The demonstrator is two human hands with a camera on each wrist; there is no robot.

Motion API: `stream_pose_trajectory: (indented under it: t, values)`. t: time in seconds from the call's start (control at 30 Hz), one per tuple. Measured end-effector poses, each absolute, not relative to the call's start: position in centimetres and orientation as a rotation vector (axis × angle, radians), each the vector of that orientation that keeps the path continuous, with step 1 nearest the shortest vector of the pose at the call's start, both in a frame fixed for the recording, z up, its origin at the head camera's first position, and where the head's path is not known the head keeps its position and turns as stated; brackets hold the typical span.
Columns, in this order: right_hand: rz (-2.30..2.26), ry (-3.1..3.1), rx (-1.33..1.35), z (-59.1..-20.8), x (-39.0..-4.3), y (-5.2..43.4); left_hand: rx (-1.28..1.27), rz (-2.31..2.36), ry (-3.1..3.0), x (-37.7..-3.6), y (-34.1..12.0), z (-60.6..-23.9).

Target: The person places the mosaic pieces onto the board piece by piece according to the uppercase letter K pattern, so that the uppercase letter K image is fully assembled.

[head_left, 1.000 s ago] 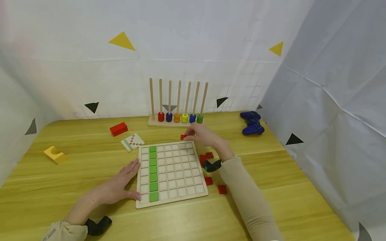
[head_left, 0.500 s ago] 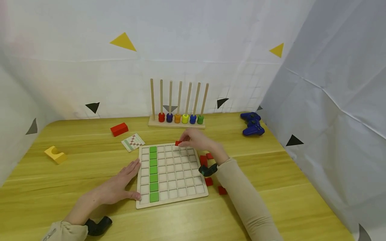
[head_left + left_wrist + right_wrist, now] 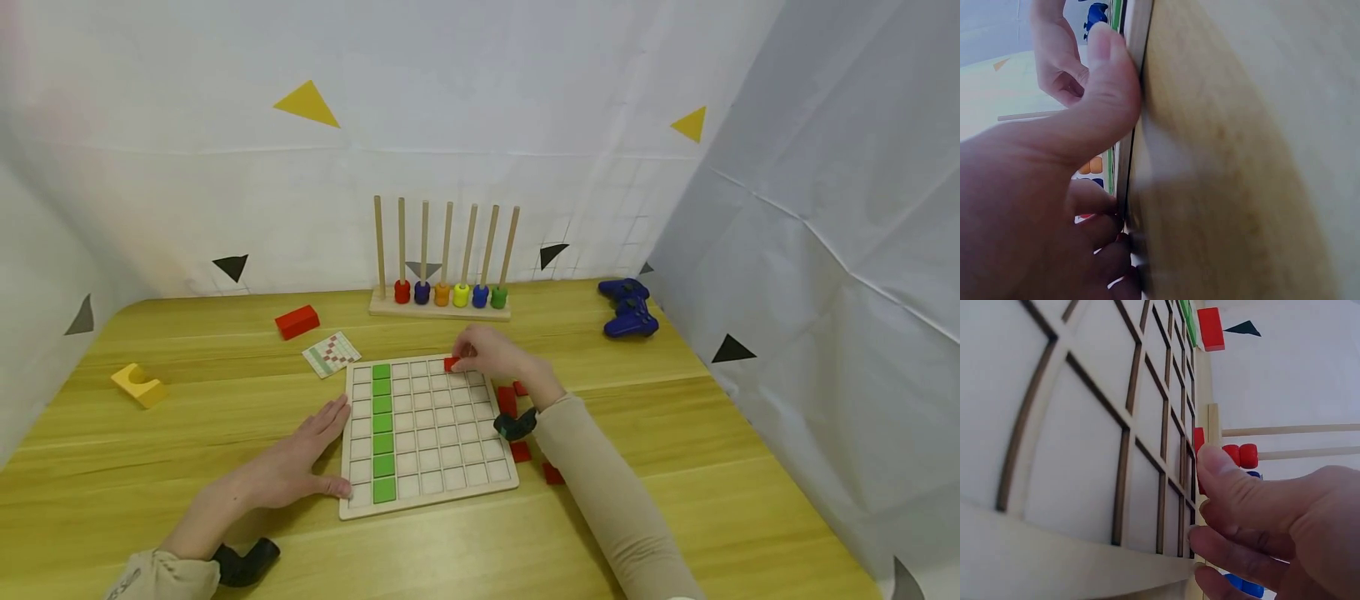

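A square wooden grid board lies on the table, with a column of green tiles near its left side. My right hand pinches a small red tile at the board's far row, toward its right half. In the right wrist view, the tile shows beside the thumb; whether it sits in a cell I cannot tell. My left hand rests at the board's left edge, fingers extended and thumb on the near corner. Several loose red tiles lie right of the board, partly behind the right wrist.
Behind the board stands a wooden peg rack with coloured beads. A pattern card touches or nearly touches the far left corner. Farther left are a red block and a yellow arch block. A blue game controller lies far right.
My right hand has brought the red tile from beyond the board's far edge down to the far row, then shifted slightly right. My left hand stays put.
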State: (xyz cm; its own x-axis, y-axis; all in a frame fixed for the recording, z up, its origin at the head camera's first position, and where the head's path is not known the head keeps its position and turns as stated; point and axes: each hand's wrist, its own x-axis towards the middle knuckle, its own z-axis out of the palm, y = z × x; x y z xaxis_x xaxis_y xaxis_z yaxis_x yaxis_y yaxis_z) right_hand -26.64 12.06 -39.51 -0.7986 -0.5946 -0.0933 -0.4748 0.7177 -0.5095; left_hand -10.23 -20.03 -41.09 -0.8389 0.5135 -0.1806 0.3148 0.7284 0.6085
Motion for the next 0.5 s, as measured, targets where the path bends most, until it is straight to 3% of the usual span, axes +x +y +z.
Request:
stream_pose_trajectory:
  t: [0.5]
  values:
    - [-0.659,2.693,-0.842,-40.29,-27.23,12.25,0.655,0.831,2.598,-10.11,-20.00,-40.96]
